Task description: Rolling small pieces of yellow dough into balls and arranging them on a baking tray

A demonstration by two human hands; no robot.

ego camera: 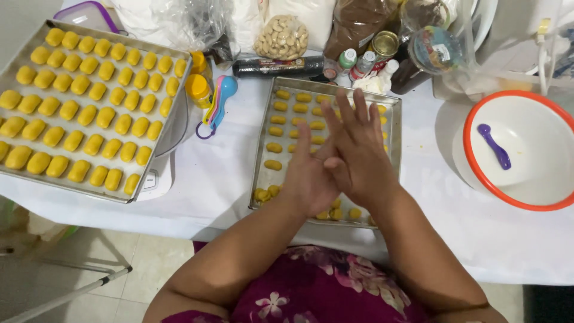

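While palms pressed together, left hand (pixel 308 179) and right hand (pixel 357 149) hovered over small tray (pixel 263 173) of yellow dough pieces (pixel 274 148); fingers (pixel 362 110) extended flat, anything between palms unclear.

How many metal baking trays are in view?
2. A full tray sits at the left; a second tray lies under the hands, partly covered.
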